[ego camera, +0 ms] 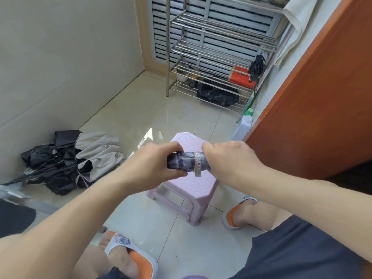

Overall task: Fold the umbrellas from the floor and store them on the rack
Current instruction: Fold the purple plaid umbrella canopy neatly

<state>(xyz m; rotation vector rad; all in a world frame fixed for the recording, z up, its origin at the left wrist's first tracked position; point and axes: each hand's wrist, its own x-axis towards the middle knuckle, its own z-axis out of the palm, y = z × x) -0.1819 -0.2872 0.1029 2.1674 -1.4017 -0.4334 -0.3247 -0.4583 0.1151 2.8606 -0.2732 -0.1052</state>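
We hold a rolled purple umbrella (186,162) level above the pink stool (187,190), the left hand (156,161) closed around its left end and the right hand (227,158) closed around its right end. The patterned strap (197,164) already circles the roll, its tip hanging loose, so we judge this one nearly folded (the fastening looks unfinished). Next we should press the strap tip down, then carry the umbrella to the metal rack (219,47) at the far side. More umbrellas (70,162), black and beige, lie unfolded on the floor at the left, by the wall.
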